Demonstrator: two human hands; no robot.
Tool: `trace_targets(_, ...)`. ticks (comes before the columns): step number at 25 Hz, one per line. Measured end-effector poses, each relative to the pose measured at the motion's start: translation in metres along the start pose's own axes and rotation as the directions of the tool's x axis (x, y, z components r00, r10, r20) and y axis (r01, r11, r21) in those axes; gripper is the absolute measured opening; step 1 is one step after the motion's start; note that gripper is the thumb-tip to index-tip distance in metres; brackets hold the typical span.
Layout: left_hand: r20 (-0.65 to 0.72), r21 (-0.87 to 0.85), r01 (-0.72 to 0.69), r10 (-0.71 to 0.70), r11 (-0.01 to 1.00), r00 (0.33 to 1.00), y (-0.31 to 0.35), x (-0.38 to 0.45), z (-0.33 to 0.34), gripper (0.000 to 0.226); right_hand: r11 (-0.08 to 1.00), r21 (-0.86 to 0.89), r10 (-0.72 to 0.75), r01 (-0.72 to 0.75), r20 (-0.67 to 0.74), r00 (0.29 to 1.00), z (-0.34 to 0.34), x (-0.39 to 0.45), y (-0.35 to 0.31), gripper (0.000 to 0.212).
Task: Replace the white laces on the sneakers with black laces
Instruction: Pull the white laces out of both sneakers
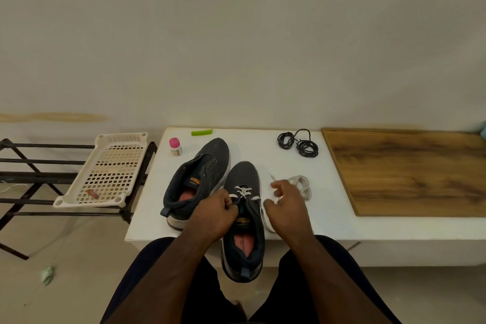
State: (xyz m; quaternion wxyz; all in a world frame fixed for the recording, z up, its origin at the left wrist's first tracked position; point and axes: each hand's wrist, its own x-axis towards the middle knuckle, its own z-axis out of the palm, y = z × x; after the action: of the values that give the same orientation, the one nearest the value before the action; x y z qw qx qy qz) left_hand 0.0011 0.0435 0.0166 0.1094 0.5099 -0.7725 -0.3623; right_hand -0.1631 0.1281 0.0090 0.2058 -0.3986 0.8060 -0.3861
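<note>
Off to the left of the left hand (pixel 214 212) a perforated white tray (pixel 110 168) lies on a dark metal rack (pixel 31 173), well apart from the work. Just beyond that hand stands the far sneaker (pixel 200 179), its eyelets bare, so it appears already unlaced. A small pink-capped bottle (pixel 175 146) and a green clip (pixel 201 132) sit farther back on the white surface (pixel 342 223).

The left hand is curled, its fingers pinching at the left edge of the near sneaker (pixel 244 216), by the lace rows; whether it grips the lace or only the upper cannot be told. The white lace (pixel 243 191) remains crossed through the lower eyelets just ahead of the knuckles. The right hand (pixel 285 204), beside the shoe's right flank, has loosely bent fingers and seems to pinch a free white strand; the grip is blurred.

The step in hand looks like drawing the lace out of the second shoe. It goes best if the left hand steadies the sneaker, whose heel overhangs the surface's edge, while the right pulls one crossing at a time, rather than tugging the whole length.

Just past the right hand lies a removed white lace (pixel 301 185), bundled. The black laces (pixel 298 142) wait coiled farther back, untouched.
</note>
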Motion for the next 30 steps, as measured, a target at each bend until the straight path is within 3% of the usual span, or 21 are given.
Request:
trace_targets(3, 0.006, -0.018, -0.005, 0.005, 1.0, 1.0, 0.003, -0.002, 0.001, 0.016, 0.995, -0.095, 0.023, 0.0, 0.248, 0.969, 0.006, -0.015, -0.012, 0.036)
trace_targets(5, 0.014, 0.036, -0.051, 0.05, 0.998, 0.999, 0.005, -0.004, 0.004, 0.016, 0.965, -0.254, -0.002, 0.063, 0.233, 0.973, 0.017, -0.016, -0.013, 0.039)
trace_targets(8, 0.0, 0.083, -0.073, 0.073, 0.994, 0.997, 0.003, -0.006, 0.002, 0.012, 0.937, -0.345, 0.0, 0.061, 0.173, 0.985, 0.02, -0.013, -0.015, 0.021)
trace_targets(12, -0.013, 0.08, 0.026, -0.025, 0.996, 1.0, -0.004, -0.004, -0.007, 0.015, 0.968, -0.226, 0.146, -0.111, 0.145, 0.979, 0.005, -0.006, -0.003, 0.007)
trace_targets(15, 0.029, 0.073, 0.024, -0.026, 0.997, 0.999, -0.007, -0.004, -0.007, 0.016, 0.974, -0.182, 0.163, -0.134, 0.154, 0.974, 0.003, -0.008, -0.001, 0.006)
trace_targets(19, 0.001, -0.031, -0.139, 0.139, 0.99, 0.99, -0.003, -0.006, 0.001, 0.021, 0.979, -0.166, 0.134, -0.115, 0.106, 0.985, 0.012, -0.018, -0.002, 0.011)
trace_targets(23, -0.1, 0.165, -0.318, 0.336, 0.934, 0.937, 0.004, 0.007, 0.021, 0.04, 0.984, -0.148, 0.113, -0.101, 0.08, 0.99, 0.017, -0.018, -0.003, 0.015)
trace_targets(26, -0.053, 0.278, -0.328, 0.355, 0.903, 0.933, 0.008, 0.013, 0.033, 0.031, 0.987, -0.123, 0.114, -0.104, 0.078, 0.99, 0.019, -0.016, -0.001, 0.016)
trace_targets(30, -0.098, 0.278, -0.324, 0.363, 0.904, 0.927, 0.009, 0.016, 0.03, 0.015, 0.985, -0.124, 0.127, -0.117, 0.07, 0.989, 0.021, -0.015, 0.002, 0.014)
